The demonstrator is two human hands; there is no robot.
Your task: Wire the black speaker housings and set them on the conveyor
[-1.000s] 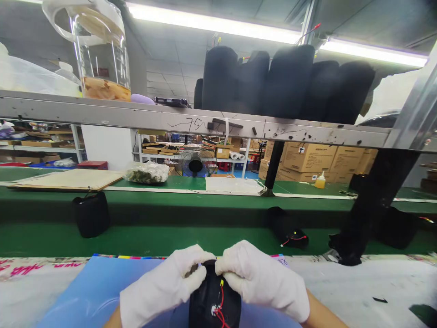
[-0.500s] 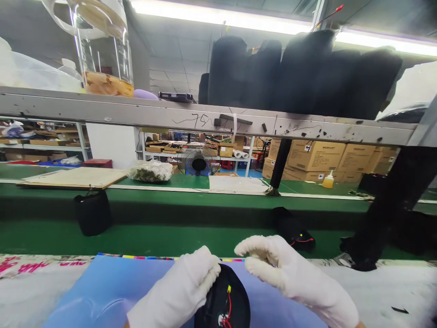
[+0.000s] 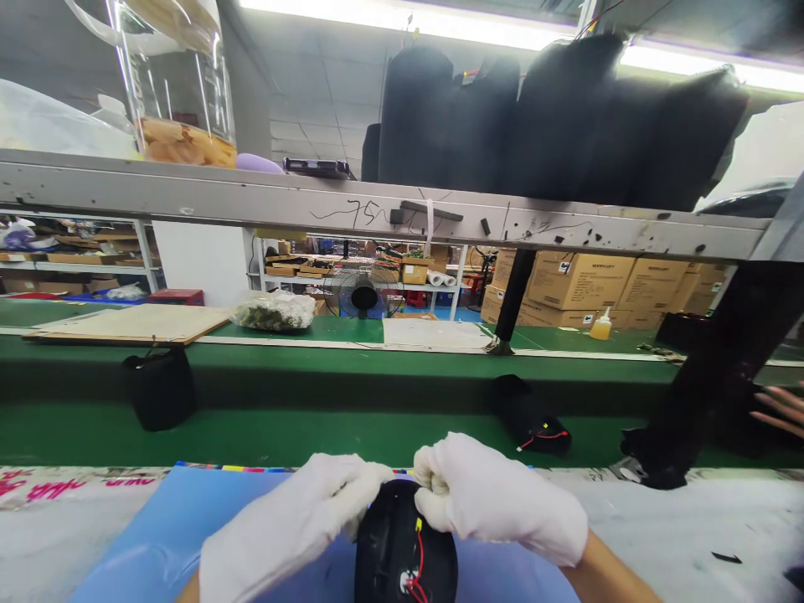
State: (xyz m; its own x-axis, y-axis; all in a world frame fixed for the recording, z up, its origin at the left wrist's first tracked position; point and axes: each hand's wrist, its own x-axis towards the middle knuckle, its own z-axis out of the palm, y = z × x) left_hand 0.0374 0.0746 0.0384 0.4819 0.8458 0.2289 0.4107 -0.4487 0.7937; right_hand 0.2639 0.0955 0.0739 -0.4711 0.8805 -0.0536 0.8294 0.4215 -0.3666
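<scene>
A black, rounded, cloth-like piece (image 3: 383,544) stands at the bottom middle, with red wires (image 3: 422,557) and a yellow connector on its face. My left hand (image 3: 314,511), in a white glove, grips its upper left edge, the fingertips partly hidden behind it. At the upper right edge my gloved right hand (image 3: 471,494) has its fingers curled and pinched against the same piece. Beneath both hands lies a blue sheet (image 3: 207,511). The lower end of the black piece is cut off by the frame.
Similar black pieces lie on the green conveyor belt (image 3: 314,435), one left (image 3: 162,389) and one right (image 3: 528,414). A shelf beam (image 3: 276,197) crosses above, holding a glass jar (image 3: 182,100) and several black cylinders (image 3: 502,126). Another person's hand (image 3: 782,410) shows at the right edge.
My right hand has moved left and down from an open pose beside the black piece, and its fingers have closed at the upper edge. Another person's hand has appeared at far right.
</scene>
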